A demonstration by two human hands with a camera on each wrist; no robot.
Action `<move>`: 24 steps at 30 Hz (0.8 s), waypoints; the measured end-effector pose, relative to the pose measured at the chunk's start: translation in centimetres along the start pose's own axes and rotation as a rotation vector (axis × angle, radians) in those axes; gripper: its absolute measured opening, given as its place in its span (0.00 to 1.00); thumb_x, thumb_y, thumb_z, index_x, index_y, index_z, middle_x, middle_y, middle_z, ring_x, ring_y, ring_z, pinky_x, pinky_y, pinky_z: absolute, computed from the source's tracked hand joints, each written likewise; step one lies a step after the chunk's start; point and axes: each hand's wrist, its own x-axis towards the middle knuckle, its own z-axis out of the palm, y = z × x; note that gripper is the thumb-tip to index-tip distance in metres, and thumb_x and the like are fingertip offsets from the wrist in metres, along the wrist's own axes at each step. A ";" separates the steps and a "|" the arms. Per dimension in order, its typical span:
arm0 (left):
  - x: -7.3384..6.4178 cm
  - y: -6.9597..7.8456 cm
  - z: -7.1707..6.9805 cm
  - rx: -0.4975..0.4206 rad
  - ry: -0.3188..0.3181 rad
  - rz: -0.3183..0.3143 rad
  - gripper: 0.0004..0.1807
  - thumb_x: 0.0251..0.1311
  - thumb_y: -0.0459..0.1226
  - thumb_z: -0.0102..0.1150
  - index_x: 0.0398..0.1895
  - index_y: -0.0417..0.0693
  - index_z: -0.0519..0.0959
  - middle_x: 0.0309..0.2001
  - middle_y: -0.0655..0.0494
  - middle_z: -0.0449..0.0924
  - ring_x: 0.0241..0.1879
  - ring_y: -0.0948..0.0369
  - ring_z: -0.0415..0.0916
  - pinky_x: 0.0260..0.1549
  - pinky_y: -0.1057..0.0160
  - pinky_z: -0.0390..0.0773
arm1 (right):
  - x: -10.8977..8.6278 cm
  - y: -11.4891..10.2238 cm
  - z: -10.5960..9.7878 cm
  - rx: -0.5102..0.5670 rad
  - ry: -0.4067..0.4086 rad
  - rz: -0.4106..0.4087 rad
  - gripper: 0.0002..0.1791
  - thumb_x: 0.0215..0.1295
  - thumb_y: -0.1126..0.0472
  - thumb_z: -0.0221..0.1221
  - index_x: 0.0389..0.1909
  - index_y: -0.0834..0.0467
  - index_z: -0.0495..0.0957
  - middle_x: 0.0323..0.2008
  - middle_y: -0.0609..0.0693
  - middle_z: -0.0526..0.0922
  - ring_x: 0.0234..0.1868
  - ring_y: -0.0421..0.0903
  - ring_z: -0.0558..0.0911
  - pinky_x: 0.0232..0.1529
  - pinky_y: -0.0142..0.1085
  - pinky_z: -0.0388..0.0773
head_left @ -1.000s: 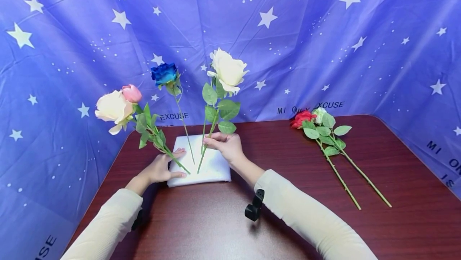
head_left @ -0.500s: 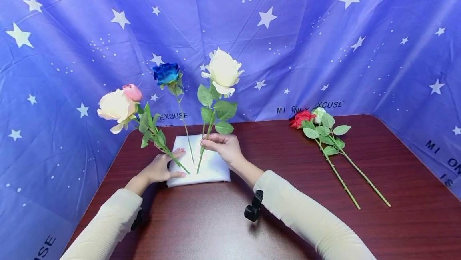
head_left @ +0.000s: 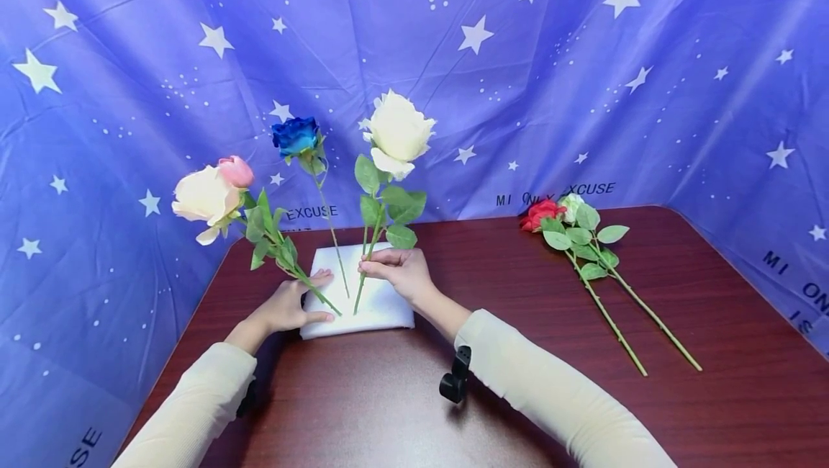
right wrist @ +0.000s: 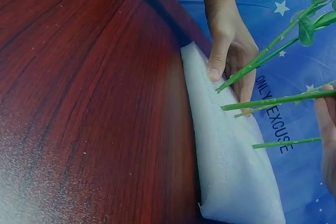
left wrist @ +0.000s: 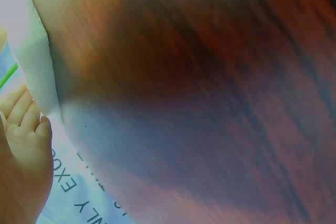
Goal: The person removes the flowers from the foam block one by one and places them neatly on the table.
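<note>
My right hand (head_left: 399,271) pinches the stem of a white rose (head_left: 398,133) between thumb and fingers. That stem's lower end meets the top of a white foam block (head_left: 382,306). My left hand (head_left: 290,304) rests on the block's left side, thumb and fingers spread and fairly straight. Between that thumb and fingers, in the head view, slant the stems of a cream rose (head_left: 204,198) and a pink bud (head_left: 236,171), both standing in the foam. A blue rose (head_left: 296,138) rises behind them. Another green stem (right wrist: 278,144) also stands in the block; its flower is hidden.
On the right of the dark red table (head_left: 518,381) lie a red rose (head_left: 542,215) and a whitish-green rose (head_left: 571,207), their stems toward the front. A blue curtain (head_left: 557,93) with stars encloses the back and sides.
My right hand has shifted slightly left and down with the white rose, whose head has moved left and stands more upright. The left hand stays on the block.
</note>
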 end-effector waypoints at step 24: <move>-0.1 -0.3 0.0 -0.022 0.001 -0.009 0.40 0.42 0.45 0.76 0.60 0.37 0.75 0.63 0.38 0.72 0.65 0.43 0.68 0.63 0.48 0.67 | -0.8 -3.0 -6.2 0.016 -0.022 0.081 0.19 0.56 0.79 0.60 0.48 0.85 0.72 0.25 0.42 0.88 0.28 0.39 0.88 0.38 0.39 0.86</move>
